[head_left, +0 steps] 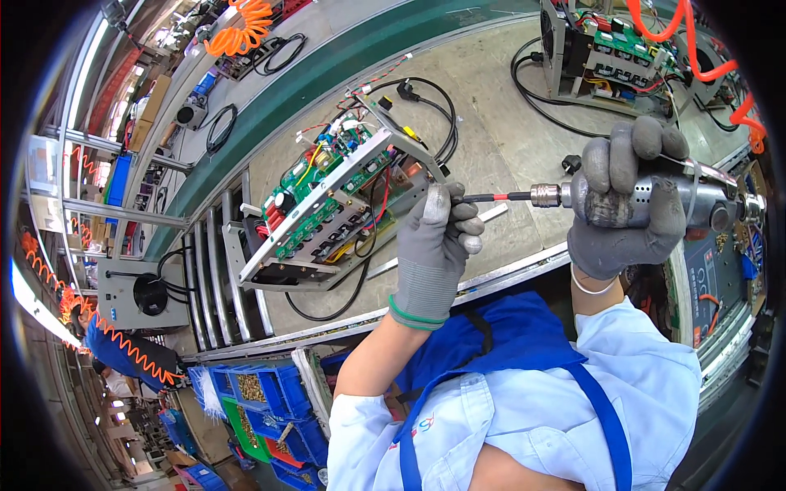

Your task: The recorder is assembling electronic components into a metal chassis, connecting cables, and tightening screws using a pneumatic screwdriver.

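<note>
My right hand (610, 221), in a grey work glove, grips a silver air screwdriver (700, 200) held level, pointing left. From its chuck (547, 195) runs a dark bit (514, 196) with a red band. My left hand (434, 254), also gloved, is closed at the tip of that bit; whatever its curled fingers pinch is hidden. Just left of it stands an open metal-framed electronic unit (327, 213), tilted in view, with green circuit boards, capacitors and loose coloured wires. My left fingers are close to its end panel (413, 176).
Another open unit (614, 53) stands at the far right, with a black cable beside it. A plugged black cord (446, 106) lies behind the nearer unit. Rollers (217, 278) border the bench at left. Blue bins (278, 393) of small fasteners sit below. Orange coiled hoses (241, 29) hang overhead.
</note>
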